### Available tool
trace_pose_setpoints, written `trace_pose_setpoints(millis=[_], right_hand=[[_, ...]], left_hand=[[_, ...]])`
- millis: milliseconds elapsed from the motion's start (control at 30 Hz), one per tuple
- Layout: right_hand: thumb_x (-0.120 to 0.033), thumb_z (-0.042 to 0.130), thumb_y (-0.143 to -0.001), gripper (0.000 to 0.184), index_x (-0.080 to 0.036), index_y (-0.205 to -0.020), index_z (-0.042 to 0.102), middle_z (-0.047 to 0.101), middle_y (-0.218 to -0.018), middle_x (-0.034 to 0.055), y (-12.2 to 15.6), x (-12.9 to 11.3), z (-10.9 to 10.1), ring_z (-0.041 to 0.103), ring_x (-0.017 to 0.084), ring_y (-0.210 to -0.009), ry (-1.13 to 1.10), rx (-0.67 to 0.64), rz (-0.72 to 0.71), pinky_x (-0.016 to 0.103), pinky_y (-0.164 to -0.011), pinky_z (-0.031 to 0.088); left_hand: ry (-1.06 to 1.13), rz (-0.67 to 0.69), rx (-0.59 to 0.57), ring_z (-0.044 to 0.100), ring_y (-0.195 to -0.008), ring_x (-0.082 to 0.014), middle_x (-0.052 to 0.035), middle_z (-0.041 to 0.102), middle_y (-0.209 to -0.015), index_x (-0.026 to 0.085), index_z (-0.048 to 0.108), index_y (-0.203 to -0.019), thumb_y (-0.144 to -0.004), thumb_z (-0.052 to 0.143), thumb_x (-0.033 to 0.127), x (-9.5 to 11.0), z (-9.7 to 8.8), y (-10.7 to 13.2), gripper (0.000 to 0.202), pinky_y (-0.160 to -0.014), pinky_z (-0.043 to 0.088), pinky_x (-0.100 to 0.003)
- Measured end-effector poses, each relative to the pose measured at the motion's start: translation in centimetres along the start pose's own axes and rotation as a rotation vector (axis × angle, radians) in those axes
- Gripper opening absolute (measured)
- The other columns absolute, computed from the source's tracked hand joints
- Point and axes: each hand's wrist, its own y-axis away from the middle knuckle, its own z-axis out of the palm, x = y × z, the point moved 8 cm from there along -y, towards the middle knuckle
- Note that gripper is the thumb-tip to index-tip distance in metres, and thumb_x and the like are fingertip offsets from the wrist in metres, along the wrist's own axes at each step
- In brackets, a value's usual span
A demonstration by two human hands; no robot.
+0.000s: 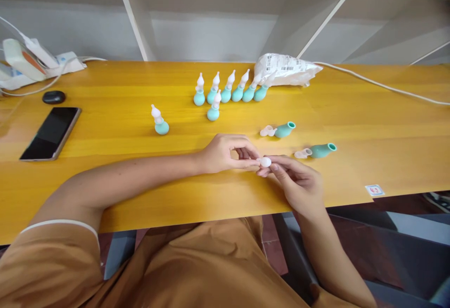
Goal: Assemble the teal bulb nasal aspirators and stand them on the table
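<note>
Between my two hands, over the near part of the table, is a small white nozzle piece (265,162). The fingertips of my left hand (228,153) pinch its left end. My right hand (297,179) grips it from the other side with thumb and fingers. Beyond my hands lies a teal rubber bulb (284,130) on its side, with a translucent nozzle part (267,131) beside its left end. Farther right is another lying teal bulb (323,150), next to a second translucent part (303,153).
Several nasal aspirators (225,94) with teal bulbs stand in a row at the back. One aspirator (213,113) stands before them, another (161,126) farther left. A plastic bag (286,70), phone (51,133), mouse (53,97), power strip (66,64) and sticker (375,190) are also on the table.
</note>
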Motion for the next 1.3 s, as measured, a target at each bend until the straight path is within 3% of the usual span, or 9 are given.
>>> trace_pose_setpoints(millis=[367, 567, 800, 1133, 1300], right_hand=[[-0.025, 0.072, -0.109, 0.021, -0.031, -0.125, 0.085, 0.085, -0.104, 0.0041, -0.1, -1.6, 0.2, 0.083, 0.021, -0.089, 0.087, 0.005, -0.117, 0.036, -0.085, 0.07], [-0.022, 0.07, -0.109, 0.024, -0.031, -0.128, 0.084, 0.085, -0.111, 0.0054, -0.2, -2.2, 0.5, 0.082, 0.021, -0.09, 0.186, -0.024, -0.188, 0.037, -0.085, 0.069], [-0.02, 0.071, -0.109, 0.025, -0.031, -0.128, 0.082, 0.085, -0.11, 0.0052, -0.2, -2.1, 0.6, 0.082, 0.022, -0.09, 0.215, -0.03, -0.214, 0.038, -0.085, 0.069], [-0.021, 0.071, -0.108, 0.023, -0.032, -0.125, 0.083, 0.085, -0.106, 0.0035, -0.3, -2.5, 0.7, 0.082, 0.021, -0.085, 0.251, -0.025, -0.231, 0.038, -0.082, 0.07], [-0.018, 0.069, -0.108, 0.027, -0.033, -0.126, 0.083, 0.085, -0.102, 0.0042, -0.3, -3.3, 1.2, 0.081, 0.022, -0.085, 0.299, -0.072, -0.298, 0.038, -0.079, 0.069]], left_hand=[[-0.029, 0.049, 0.011, 0.074, -0.08, -0.0137, -0.0075, 0.082, -0.094, 0.015, 0.084, -0.1, -0.096, 0.088, 0.034, 0.6, -0.2, -0.1, 0.019, -0.076, 0.06, -0.026], [-0.053, -0.028, -0.007, 0.075, -0.084, -0.015, -0.0074, 0.082, -0.099, 0.018, 0.084, -0.1, -0.097, 0.087, 0.039, -0.1, -0.1, -0.1, 0.021, -0.081, 0.062, -0.027], [-0.026, -0.008, -0.026, 0.074, -0.084, -0.0142, -0.0068, 0.08, -0.099, 0.017, 0.083, -0.099, -0.097, 0.088, 0.035, 0.2, -0.1, -0.1, 0.019, -0.081, 0.06, -0.027], [0.089, -0.122, -0.072, 0.073, -0.085, -0.0154, -0.0061, 0.079, -0.096, 0.018, 0.085, -0.092, -0.09, 0.094, 0.037, -1.1, 0.1, -0.2, 0.021, -0.084, 0.058, -0.029], [0.329, -0.357, -0.216, 0.071, -0.08, -0.0153, -0.002, 0.077, -0.087, 0.016, 0.077, -0.084, -0.07, 0.105, 0.039, -2.9, 1.6, -0.4, 0.039, -0.079, 0.055, -0.031]])
